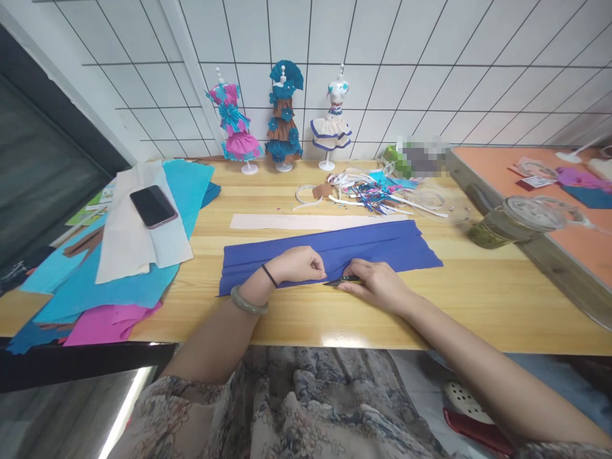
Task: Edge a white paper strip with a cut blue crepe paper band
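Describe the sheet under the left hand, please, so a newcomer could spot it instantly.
On the table, find the left hand. The sheet lies beneath it, long and creased. Its violet-blue colour sets it apart from the pale strip behind and the turquoise paper at left.

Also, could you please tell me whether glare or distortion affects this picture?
Head view: glare whitens the front edge of the wooden table; head view: lines on the tiled wall slant and the lidded cup leans, probably wide-angle stretch; head view: the blue sheet is softly lit, its folds readable.
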